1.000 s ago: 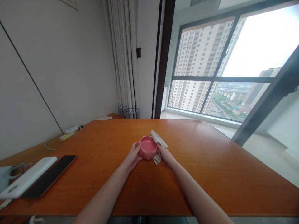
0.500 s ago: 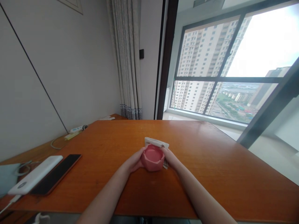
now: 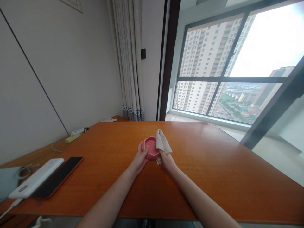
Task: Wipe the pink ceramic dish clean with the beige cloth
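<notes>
A pink faceted ashtray-like bowl (image 3: 152, 149) with a notched rim is held above the table, its hollow facing me. My left hand (image 3: 139, 160) is closed on its left side, the thumb over the near rim. On the other side, my right hand (image 3: 168, 161) is closed on a pale grey cloth (image 3: 162, 142) that lies against the bowl's right rim. One part of the cloth stands up above the hand, and a small end hangs below. The right fingertips are hidden behind cloth and bowl.
The brown wooden table (image 3: 114, 139) spreads around my hands. To the left lie a black phone (image 3: 58, 177) and a white power bank (image 3: 36, 177) with a cable. A power strip (image 3: 77, 131) sits by the wall. A window (image 3: 223, 79) stands at the right.
The bowl has moved slightly up and left and tipped so more of its inside shows. The cloth, earlier behind the bowl, now stands at its right rim. My left thumb has come over the rim.
</notes>
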Motion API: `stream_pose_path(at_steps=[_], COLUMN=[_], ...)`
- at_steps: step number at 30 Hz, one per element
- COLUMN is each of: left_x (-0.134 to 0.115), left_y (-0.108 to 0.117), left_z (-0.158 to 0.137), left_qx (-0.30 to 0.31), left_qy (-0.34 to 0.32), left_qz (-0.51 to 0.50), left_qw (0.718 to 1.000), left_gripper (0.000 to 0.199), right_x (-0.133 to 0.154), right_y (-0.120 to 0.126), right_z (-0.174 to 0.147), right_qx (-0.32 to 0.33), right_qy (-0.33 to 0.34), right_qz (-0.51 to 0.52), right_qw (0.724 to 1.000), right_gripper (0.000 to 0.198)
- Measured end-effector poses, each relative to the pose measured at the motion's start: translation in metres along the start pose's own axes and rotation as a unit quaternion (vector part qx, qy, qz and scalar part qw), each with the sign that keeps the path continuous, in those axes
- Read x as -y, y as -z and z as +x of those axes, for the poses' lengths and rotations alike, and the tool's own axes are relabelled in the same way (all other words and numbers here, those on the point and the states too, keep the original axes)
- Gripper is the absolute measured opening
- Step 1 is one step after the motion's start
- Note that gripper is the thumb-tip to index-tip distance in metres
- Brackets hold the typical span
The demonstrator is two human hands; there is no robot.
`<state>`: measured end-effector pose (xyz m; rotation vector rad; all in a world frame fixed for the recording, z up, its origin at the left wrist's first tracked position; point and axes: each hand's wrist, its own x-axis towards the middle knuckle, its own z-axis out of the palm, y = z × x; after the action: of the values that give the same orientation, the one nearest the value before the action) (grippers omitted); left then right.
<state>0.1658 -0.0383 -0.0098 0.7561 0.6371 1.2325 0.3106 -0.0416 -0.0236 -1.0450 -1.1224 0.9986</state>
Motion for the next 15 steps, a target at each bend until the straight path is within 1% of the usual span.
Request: stream_pose_path(at_steps=[1, 3, 6, 9, 11, 13, 15], left_x=[0.000, -0.003, -0.011, -0.016, -0.017, -0.016, -0.015], left_y=[-0.001, -0.001, 0.002, 0.009, 0.013, 0.015, 0.015], left_z=[-0.001, -0.003, -0.004, -0.004, -0.005, -0.005, -0.006], left_qx=[0.022, 0.060, 0.090, 0.108, 0.120, 0.120, 0.109], left_qy=[0.016, 0.069, 0.161, 0.209, 0.224, 0.231, 0.222], left_qz=[-0.003, 0.011, 0.063, 0.103, 0.118, 0.134, 0.144], left_qw=[1.000, 0.996, 0.981, 0.966, 0.960, 0.956, 0.958], left_gripper=[0.054, 0.053, 0.063, 0.069, 0.065, 0.058, 0.055], right_x=[0.001, 0.004, 0.009, 0.014, 0.015, 0.012, 0.006], right_y=[0.001, 0.007, 0.017, 0.022, 0.022, 0.021, 0.021], right_z=[0.000, 0.004, 0.011, 0.014, 0.013, 0.012, 0.012], right_qx=[-0.015, -0.050, -0.080, -0.046, -0.004, 0.032, 0.044], right_qy=[-0.001, -0.011, -0.038, -0.057, -0.060, -0.060, -0.067], right_qz=[-0.002, 0.000, 0.024, 0.033, 0.024, 0.016, 0.015], right_qw=[1.000, 0.999, 0.996, 0.997, 0.998, 0.998, 0.997], right_gripper=[0.054, 0.050, 0.046, 0.041, 0.036, 0.033, 0.033])
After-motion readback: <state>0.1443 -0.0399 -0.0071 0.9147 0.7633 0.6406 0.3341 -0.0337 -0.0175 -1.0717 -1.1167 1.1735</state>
